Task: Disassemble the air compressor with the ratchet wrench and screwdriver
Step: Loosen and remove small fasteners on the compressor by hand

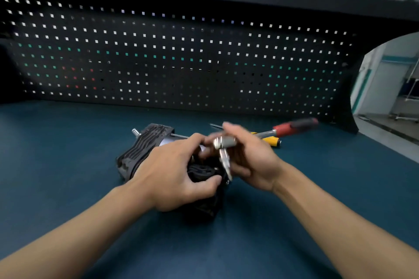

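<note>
**Inspector:** Where is the air compressor (145, 145)?

**Assistant:** It lies on its side on the blue-green bench top (68, 154), about mid-bench, in front of the black pegboard (181, 56). Its finned black end points left and away.

**Inspector:** Left hand (172, 174)?

**Assistant:** It is curled over the compressor's near end, gripping the black housing, with the thumb underneath.

**Inspector:** Right hand (251, 156)?

**Assistant:** It holds the ratchet wrench (292, 126) near its head. The fingers are blurred, so the exact grip cannot be read. The red-and-black handle juts up and right past the hand, and a silver part hangs down from the head against the compressor.

**Inspector:** Screwdriver (272, 141)?

**Assistant:** It has a yellow handle and lies on the bench just behind the right hand, below the wrench handle. No hand is on it.
</note>
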